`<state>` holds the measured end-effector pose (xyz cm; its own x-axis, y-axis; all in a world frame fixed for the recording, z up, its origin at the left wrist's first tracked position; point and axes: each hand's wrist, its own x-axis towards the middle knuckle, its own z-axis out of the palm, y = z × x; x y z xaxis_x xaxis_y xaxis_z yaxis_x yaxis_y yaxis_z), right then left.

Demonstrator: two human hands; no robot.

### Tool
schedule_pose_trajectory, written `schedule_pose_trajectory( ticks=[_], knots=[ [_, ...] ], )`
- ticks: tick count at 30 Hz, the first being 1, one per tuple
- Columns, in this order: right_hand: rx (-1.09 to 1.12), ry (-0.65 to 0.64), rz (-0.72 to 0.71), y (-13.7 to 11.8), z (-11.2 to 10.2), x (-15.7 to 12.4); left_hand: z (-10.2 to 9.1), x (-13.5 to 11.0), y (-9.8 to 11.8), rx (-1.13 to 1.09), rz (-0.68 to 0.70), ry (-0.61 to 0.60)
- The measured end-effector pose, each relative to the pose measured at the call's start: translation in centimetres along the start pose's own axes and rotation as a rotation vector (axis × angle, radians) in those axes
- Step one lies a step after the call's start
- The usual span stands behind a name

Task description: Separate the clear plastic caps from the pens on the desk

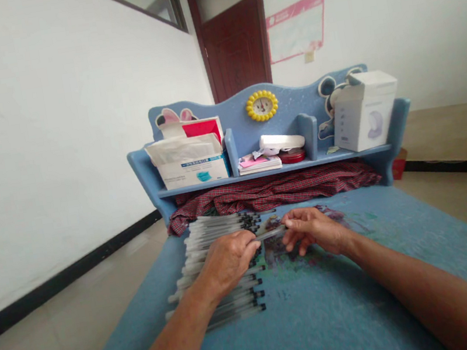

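Observation:
Between my two hands a clear-barrelled pen [271,233] is stretched roughly level above the blue table. My left hand [231,258] pinches its left end, with the fingers closed. At the other end, my right hand [311,231] grips the pen between thumb and forefinger, its other fingers curled loosely below. Under and around my left hand lies a row of several similar pens [240,303], side by side with their dark ends to the right. My left hand and forearm hide part of the row.
The blue table [326,314] has dark and green stains near my right hand. A plaid cloth [271,191] lies along its back. On the shelf [200,187] above stand a mask box [192,167], papers, a red tin [293,156] and a white box [365,112].

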<state>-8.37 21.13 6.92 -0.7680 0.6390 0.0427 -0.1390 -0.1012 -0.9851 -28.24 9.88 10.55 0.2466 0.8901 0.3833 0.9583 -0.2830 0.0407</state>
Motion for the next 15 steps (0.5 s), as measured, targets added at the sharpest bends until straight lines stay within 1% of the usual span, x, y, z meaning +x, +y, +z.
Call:
schedule_pose_trajectory(
  ticks=[2,4,7,12,15],
  knots=[
    [-0.047,0.03,0.048,0.13,0.14,0.16,-0.05,0.02,0.04,0.0,0.007,0.004],
    [-0.073,0.037,0.058,0.26,0.26,0.32,-0.11,0.04,0.1,0.0,0.006,-0.001],
    [-0.054,0.02,0.018,0.28,0.26,0.36,-0.15,0.03,0.14,-0.002,-0.001,-0.01],
    [0.065,-0.018,-0.055,0.0,-0.09,0.01,-0.07,-0.01,0.03,0.003,-0.008,-0.001],
    [0.085,-0.003,-0.07,-0.13,-0.23,-0.08,0.02,-0.01,-0.08,0.009,-0.004,0.002]
  ],
)
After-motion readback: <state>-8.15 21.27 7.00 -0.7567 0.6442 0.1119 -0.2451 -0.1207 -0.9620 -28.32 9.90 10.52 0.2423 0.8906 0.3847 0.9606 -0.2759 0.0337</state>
